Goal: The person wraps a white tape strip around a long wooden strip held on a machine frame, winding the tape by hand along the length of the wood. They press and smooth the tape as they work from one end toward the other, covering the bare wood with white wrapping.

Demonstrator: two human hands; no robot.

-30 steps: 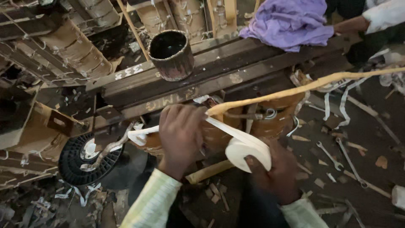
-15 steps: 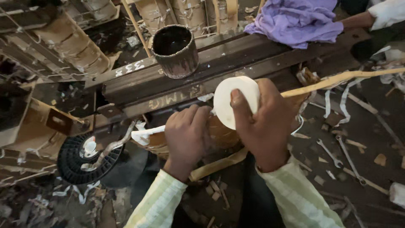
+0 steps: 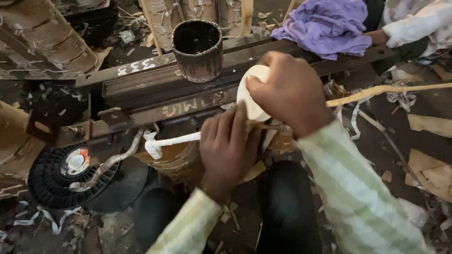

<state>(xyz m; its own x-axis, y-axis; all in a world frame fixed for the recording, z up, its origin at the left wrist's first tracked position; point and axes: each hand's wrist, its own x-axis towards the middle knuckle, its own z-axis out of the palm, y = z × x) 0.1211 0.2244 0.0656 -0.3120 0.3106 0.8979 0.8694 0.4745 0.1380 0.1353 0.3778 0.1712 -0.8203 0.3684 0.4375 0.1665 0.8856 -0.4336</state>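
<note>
A worker's right hand has carried a white roll of tape up and over the brown paper-wrapped coil, from below the coil a second ago to just under the dark steel beam now, fingers curled tightly around the roll's edge. The left hand has stayed on the coil's top, fingers bent and pressing down on the wrapping, with a white tape end sticking out to its left. The lift of the roll suggests another turn of tape is being drawn over the coil, so the winding looks to be mid-pass rather than finished. A blackened tin can stands on the beam, a black spool lies on the littered floor to the left, and a purple cloth rests on the beam's far end, beside another person's sleeve
</note>
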